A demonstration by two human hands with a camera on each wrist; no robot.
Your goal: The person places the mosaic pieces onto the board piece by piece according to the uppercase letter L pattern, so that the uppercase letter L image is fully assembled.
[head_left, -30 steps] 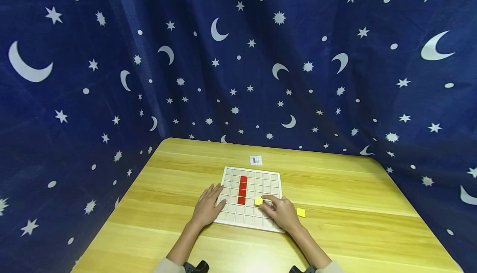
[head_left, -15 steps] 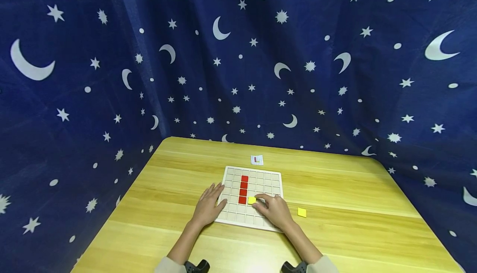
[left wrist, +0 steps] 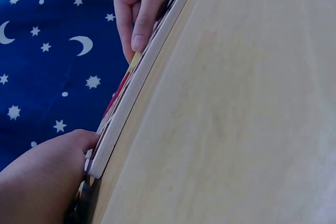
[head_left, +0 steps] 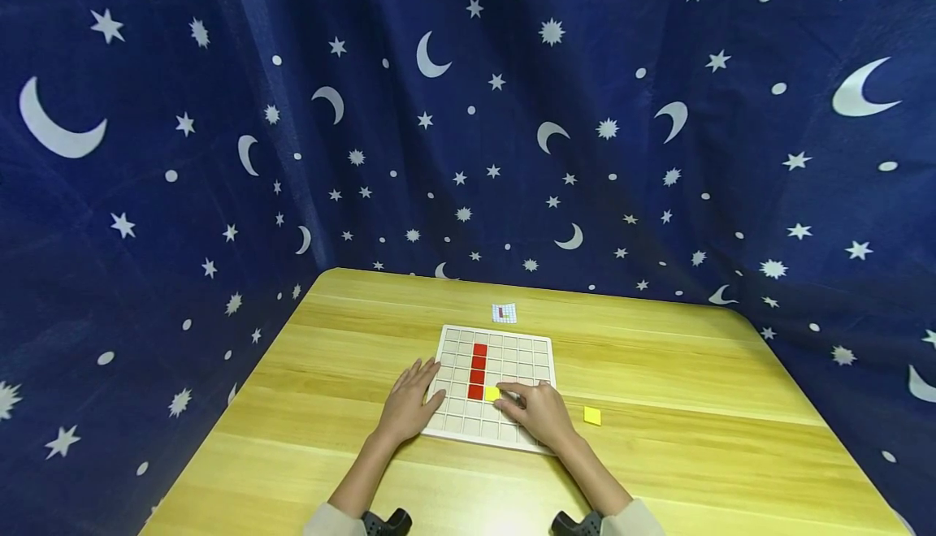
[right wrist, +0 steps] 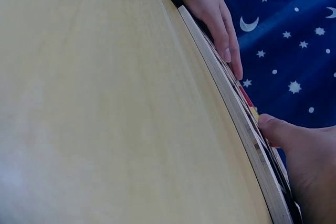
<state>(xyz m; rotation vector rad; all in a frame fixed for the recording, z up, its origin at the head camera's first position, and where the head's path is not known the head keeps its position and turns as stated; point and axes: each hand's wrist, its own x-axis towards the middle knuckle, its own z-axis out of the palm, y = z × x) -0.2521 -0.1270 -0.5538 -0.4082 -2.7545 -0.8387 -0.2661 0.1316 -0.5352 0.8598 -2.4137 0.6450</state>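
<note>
A white gridded board [head_left: 526,351] lies on the wooden table, with a column of several red square tiles [head_left: 478,376] set in its cells. Thumb and fingers of my right hand [head_left: 543,414] pinch the edge of a yellow square tile [head_left: 491,394]. That tile sits in the cell just right of the lowest red one, looking flat on the board. My left hand [head_left: 409,402] rests on the board's left edge, fingers extended. Both wrist views show the board edge-on, with the yellow tile [right wrist: 254,113] at the right thumb.
Another yellow tile [head_left: 592,416] lies on the table to the right of the board. Behind the board is a small card [head_left: 504,313] printed with a coloured grid pattern. A blue curtain [head_left: 468,130] with moons and stars hangs beyond the table [head_left: 351,317].
My right hand has carried the yellow tile leftward over the board and lowered it into the cell beside the bottom red tile. The left hand has stayed on the board's edge.
</note>
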